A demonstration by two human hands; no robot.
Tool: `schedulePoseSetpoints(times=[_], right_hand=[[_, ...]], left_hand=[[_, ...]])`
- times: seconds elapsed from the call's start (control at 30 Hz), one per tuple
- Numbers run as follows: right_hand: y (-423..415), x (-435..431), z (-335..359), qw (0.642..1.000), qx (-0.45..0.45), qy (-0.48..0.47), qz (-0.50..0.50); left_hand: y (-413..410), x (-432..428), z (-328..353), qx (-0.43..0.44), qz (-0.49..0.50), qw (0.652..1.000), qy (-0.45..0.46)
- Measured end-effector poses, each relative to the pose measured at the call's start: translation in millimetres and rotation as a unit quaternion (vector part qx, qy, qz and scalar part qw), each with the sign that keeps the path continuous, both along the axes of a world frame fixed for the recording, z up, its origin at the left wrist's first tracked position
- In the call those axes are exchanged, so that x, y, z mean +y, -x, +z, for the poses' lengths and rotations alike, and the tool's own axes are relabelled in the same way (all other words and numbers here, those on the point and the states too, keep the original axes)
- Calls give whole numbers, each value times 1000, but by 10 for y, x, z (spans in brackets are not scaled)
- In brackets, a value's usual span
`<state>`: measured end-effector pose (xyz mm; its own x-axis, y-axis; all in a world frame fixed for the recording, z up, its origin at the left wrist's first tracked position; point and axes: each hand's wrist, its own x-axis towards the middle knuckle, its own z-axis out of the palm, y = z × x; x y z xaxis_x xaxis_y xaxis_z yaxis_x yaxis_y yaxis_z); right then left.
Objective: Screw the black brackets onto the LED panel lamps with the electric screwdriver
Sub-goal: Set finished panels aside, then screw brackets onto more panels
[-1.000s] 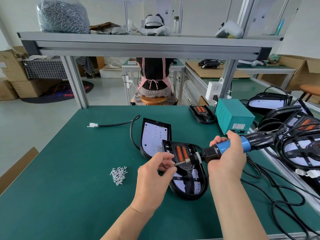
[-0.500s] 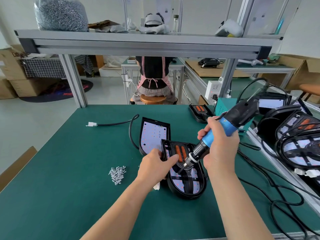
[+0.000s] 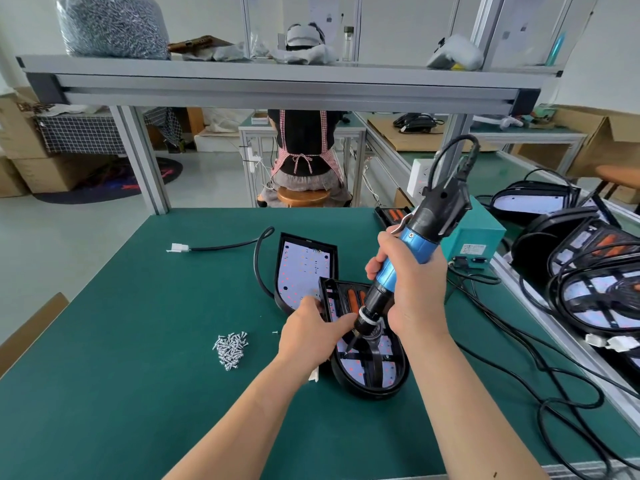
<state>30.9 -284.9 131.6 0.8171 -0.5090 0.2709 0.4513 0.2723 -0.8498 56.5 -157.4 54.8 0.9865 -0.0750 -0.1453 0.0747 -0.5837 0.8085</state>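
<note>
Blue-barrelled electric screwdriver (image 3: 412, 251) tilted, bit tip down on black bracket (image 3: 374, 363) at left side of LED panel lamp (image 3: 367, 390). Right hand (image 3: 414, 292) clenched round barrel. Left hand (image 3: 308, 337) grips lamp's left rim, thumb against chuck. Lamp lies front-centre on green mat (image 3: 138, 375), overlapping second lamp (image 3: 304, 268) behind it. Screw pile (image 3: 230, 346) left of hands, apart. Teal box (image 3: 481, 237), stacked lamps (image 3: 588, 289) at right.

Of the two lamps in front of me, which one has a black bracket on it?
The nearer lamp, under the screwdriver tip: a black bracket crosses its white face. The farther lamp shows a bare face, no bracket.
</note>
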Motion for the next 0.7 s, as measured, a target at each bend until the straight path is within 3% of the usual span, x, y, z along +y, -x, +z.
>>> schedulePoseSetpoints(times=[0.2,0.7], right_hand=[[-39,52,7,997,-16,54,49],[-35,80,5,988,-33,72,135]], left_hand=[[16,-36,6,26,21,996,81],[63,-88,98,30,9,997,75]])
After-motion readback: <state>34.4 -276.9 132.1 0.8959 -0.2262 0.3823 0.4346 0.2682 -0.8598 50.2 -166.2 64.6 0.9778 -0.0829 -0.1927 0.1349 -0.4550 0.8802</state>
